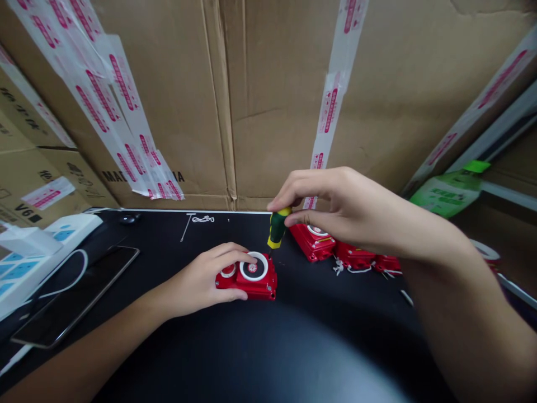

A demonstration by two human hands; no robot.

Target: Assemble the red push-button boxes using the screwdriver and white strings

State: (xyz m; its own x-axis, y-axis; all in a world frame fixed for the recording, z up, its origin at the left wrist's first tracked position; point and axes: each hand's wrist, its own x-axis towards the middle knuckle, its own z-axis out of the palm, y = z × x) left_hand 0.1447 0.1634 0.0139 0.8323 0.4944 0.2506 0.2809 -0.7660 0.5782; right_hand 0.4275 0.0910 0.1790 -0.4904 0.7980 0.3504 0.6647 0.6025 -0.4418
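Observation:
A small red device with a white ring on top lies on the black table. My left hand grips its left side, thumb below and fingers over the top. My right hand pinches the green and yellow handle of a screwdriver, held upright with its tip at the device's upper right corner.
More red devices with white cords lie behind my right hand. A dark phone and a white power strip sit at the left. Taped cardboard boxes wall the back. A green packet is at the right.

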